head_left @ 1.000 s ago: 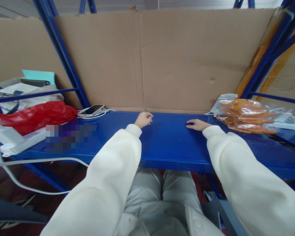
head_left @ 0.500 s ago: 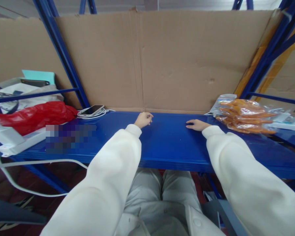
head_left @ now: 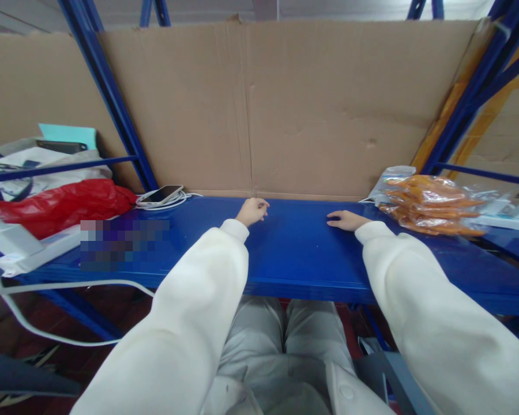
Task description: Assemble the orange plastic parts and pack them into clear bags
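Both my arms in white sleeves reach onto a blue metal shelf (head_left: 294, 253). My left hand (head_left: 251, 211) rests on the shelf with its fingers curled in; I see nothing in it. My right hand (head_left: 345, 219) lies palm down on the shelf, fingers stretched toward the left, holding nothing. Bare blue surface separates the two hands. A clear bag of orange snacks (head_left: 430, 204) lies just to the right of my right hand, apart from it.
A phone (head_left: 163, 193) lies on coiled white cable at the back left. Left of it are a red plastic bag (head_left: 56, 206), a white power strip (head_left: 23, 248) and a trailing white cable. Cardboard (head_left: 294, 109) backs the shelf. Blue uprights stand on either side.
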`<act>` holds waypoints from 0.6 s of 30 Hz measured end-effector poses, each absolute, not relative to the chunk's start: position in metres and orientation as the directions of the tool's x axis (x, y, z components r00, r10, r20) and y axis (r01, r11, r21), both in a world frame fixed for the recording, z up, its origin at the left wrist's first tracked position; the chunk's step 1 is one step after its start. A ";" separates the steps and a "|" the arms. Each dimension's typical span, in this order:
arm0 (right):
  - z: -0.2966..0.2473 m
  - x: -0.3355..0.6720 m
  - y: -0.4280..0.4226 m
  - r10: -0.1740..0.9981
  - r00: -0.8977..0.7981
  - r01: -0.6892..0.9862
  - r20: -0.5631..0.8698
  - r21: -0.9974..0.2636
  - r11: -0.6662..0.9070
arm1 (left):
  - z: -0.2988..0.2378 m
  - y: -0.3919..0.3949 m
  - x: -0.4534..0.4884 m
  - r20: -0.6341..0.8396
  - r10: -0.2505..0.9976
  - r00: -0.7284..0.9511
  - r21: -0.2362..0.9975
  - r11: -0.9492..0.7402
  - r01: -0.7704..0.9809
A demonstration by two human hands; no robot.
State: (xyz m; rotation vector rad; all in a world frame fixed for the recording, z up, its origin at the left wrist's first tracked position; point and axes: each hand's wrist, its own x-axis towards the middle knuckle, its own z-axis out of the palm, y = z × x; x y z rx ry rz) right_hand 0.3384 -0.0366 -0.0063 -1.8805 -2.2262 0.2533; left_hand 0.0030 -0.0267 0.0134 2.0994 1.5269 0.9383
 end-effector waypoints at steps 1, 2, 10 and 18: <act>-0.007 0.339 -0.036 0.985 -0.164 0.946 0.060 -0.272 0.174 | 0.014 -0.027 0.003 0.291 0.939 0.186 0.647 -0.336 0.684; -0.008 0.340 -0.035 0.984 -0.167 0.945 0.067 -0.275 0.179 | 0.014 -0.027 0.003 0.289 0.940 0.184 0.649 -0.334 0.684; -0.008 0.341 -0.036 0.982 -0.167 0.942 0.086 -0.281 0.185 | 0.013 -0.026 0.003 0.287 0.940 0.184 0.652 -0.333 0.681; -0.007 0.340 -0.036 0.979 -0.170 0.937 0.109 -0.289 0.195 | 0.012 -0.025 0.003 0.292 0.938 0.186 0.651 -0.338 0.680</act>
